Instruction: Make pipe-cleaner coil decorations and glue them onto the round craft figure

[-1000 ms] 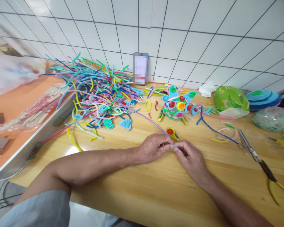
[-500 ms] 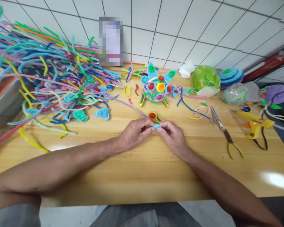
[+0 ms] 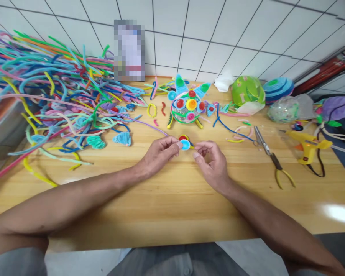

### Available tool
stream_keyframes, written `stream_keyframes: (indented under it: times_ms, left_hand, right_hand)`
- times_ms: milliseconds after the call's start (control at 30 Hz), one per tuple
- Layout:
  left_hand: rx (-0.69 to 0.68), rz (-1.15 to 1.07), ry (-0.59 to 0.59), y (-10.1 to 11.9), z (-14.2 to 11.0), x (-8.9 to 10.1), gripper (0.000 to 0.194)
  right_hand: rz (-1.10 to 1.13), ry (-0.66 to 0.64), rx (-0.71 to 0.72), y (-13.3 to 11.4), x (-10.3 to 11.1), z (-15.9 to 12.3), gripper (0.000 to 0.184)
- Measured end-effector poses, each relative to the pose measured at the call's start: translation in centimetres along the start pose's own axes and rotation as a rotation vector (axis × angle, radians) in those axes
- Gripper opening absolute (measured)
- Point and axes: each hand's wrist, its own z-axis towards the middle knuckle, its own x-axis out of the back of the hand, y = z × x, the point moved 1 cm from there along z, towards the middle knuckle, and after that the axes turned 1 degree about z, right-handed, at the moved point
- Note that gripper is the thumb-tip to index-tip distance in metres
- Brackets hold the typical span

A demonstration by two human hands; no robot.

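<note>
My left hand (image 3: 163,153) pinches a small light blue coiled pipe-cleaner disc (image 3: 184,145) at its left edge, above the wooden table. To the right of the disc, my right hand (image 3: 211,163) has curled fingers, its thumb and index apart, and nothing visible between them. Just behind the disc, and partly hidden by it, lies a red coil with a yellow rim (image 3: 183,137). Farther back stands a round pipe-cleaner figure (image 3: 186,109) with pointed blue-and-green ears and coloured coiled discs on its front. A purple pipe cleaner (image 3: 149,125) runs toward my left hand.
Loose pipe cleaners (image 3: 74,92) heap up at the left. A phone (image 3: 129,51) leans on the tiled wall. At the right lie long-nosed pliers (image 3: 271,157) and a yellow glue gun (image 3: 307,145). Behind them are a green wrapped ball (image 3: 248,94) and blue coiled discs (image 3: 278,89).
My right hand has let go of the blue disc and moved slightly right. The disc, held in my left hand, has turned its round face into view. The camera view has also shifted.
</note>
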Motion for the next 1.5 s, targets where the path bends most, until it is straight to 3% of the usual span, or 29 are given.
stream_keyframes:
  times_ms: [333, 467, 600, 700, 800, 900, 1000, 1100, 1233, 1333, 1400, 1500]
  left_hand:
    - [-0.132, -0.128, 0.288, 0.2, 0.4, 0.2, 0.034]
    - [-0.150, -0.133, 0.262, 0.0, 0.5, 0.4, 0.032]
    - [-0.151, -0.075, 0.197, 0.1, 0.3, 0.3, 0.031]
    - [-0.148, -0.026, 0.162, 0.3, -0.1, 0.0, 0.030]
    - [-0.140, -0.020, 0.114, 0.4, -0.6, -0.4, 0.030]
    - [-0.137, -0.033, 0.075, 0.5, -1.1, -0.9, 0.032]
    - [-0.141, -0.046, 0.055, 0.5, -1.5, -1.2, 0.033]
    - [-0.153, -0.057, 0.032, 0.6, -1.8, -1.3, 0.034]
    - [-0.180, -0.041, -0.043, 0.7, -2.1, -1.5, 0.036]
    - [-0.187, -0.053, -0.078, 0.7, -2.3, -1.7, 0.039]
    - [-0.186, -0.065, -0.084, 0.7, -2.4, -1.7, 0.039]
    - [-0.174, -0.022, -0.044, 0.9, -2.4, -1.7, 0.034]
  right_hand:
    - [0.235, 0.274, -0.104, -1.0, 1.1, 1.3, 0.018]
    - [0.284, 0.392, -0.022, -2.6, 3.4, 3.2, 0.024]
    - [0.334, 0.545, 0.065, -5.1, 7.3, 5.1, 0.025]
    - [0.185, 0.605, 0.176, -6.5, 9.6, 5.0, 0.017]
    - [-0.179, 0.448, 0.311, -7.1, 9.1, 3.5, 0.006]
    - [-0.476, 0.149, 0.436, -6.8, 5.9, 1.7, 0.020]
    - [-0.600, 0.002, 0.521, -5.9, 2.4, 0.7, 0.028]
    - [-0.648, -0.023, 0.544, -5.0, 0.6, 0.4, 0.027]
    - [-0.617, -0.002, 0.554, -4.5, 0.2, 0.2, 0.018]
    - [-0.438, 0.011, 0.418, -4.5, 0.3, 0.0, 0.009]
    - [-0.217, 0.037, 0.185, -4.5, 0.4, 0.1, 0.006]
    - [0.180, 0.041, -0.208, -4.2, 0.2, 0.3, 0.017]
